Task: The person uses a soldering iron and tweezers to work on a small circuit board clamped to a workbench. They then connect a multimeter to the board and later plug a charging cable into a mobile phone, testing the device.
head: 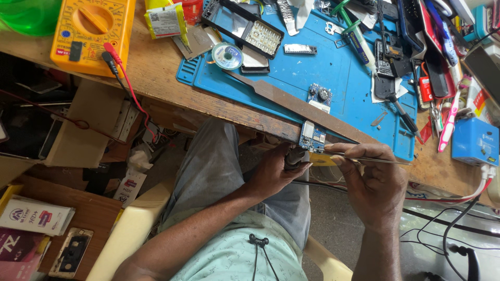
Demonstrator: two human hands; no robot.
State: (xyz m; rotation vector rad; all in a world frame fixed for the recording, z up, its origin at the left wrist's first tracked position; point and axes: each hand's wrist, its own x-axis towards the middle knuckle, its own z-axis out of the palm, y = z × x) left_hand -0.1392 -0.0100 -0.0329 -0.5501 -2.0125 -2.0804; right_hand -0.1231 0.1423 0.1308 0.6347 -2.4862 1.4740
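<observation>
My left hand is closed around a small dark object just below the table's edge. My right hand pinches thin metal tweezers that point right, level with the edge. Between the two hands, a small blue circuit board with a yellow part under it sits at the rim of the blue work mat. A second small blue board lies on the mat above it.
A yellow multimeter with red and black leads sits at the top left. A solder wick spool, a parts case, screwdrivers, a toothbrush and a blue box crowd the wooden table. Boxes and cables lie below.
</observation>
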